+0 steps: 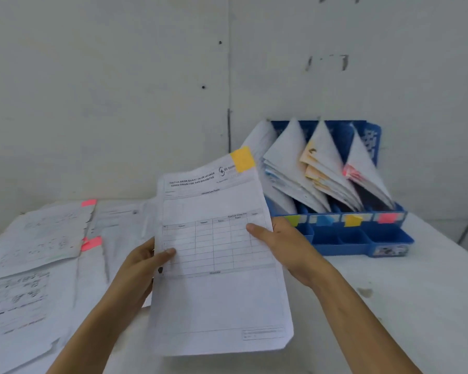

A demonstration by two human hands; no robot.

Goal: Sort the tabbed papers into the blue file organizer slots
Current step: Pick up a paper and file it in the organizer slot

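Four slots of the blue file organizer (362, 240) at far right already hold papers; loose pink-tabbed sheets (38, 238), perhaps several, wait at left. A form (219, 298), long axis running near to far, rises mid-scene, pinched at its edges by left hand (143, 263) and right hand (284, 247), its yellow tab (243, 159) at the far-right corner.

In view are one left hand (143, 263) and one right hand (284, 244), one held paper (219, 279) bearing one yellow tab (243, 159), one blue file organizer (362, 245) with four leaning sheaves (289, 160) and four coloured labels (353, 220), and two pink tabs (91, 243) among overlapping loose papers (38, 238) on one table (389, 292).
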